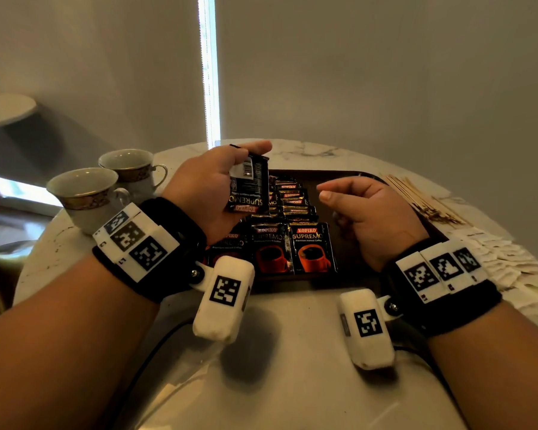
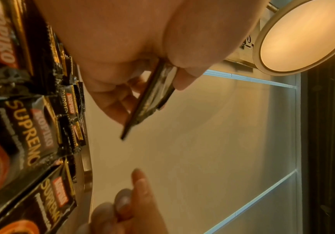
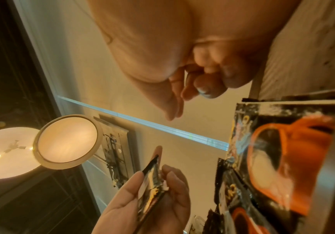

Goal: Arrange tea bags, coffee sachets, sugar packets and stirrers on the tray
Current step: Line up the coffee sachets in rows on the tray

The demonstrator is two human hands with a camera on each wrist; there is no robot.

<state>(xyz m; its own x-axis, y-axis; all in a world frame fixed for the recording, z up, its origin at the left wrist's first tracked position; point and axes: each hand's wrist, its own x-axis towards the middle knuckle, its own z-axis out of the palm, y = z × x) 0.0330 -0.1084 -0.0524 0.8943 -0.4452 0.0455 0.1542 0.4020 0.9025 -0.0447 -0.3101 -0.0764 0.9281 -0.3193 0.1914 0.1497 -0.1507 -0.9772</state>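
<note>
My left hand point(image 1: 244, 170) pinches a black Kopiko coffee sachet point(image 1: 252, 193) between thumb and fingers and holds it upright, back side toward me, above the left half of the dark tray point(image 1: 323, 173). The left wrist view shows the sachet point(image 2: 150, 101) edge-on in that pinch. Several matching sachets point(image 1: 295, 243) lie on the tray in overlapping rows. Over the tray's bare right half hovers my right hand point(image 1: 330, 193), its fingers point(image 3: 182, 93) loosely curled and holding nothing. Wooden stirrers point(image 1: 423, 197) and white sugar packets point(image 1: 510, 265) lie on the table right of the tray.
Two gold-trimmed teacups point(image 1: 87, 193) point(image 1: 131, 166) stand on the round marble table point(image 1: 292, 336) left of the tray. A wall and blinds rise just behind the table. A cable runs over the near table edge.
</note>
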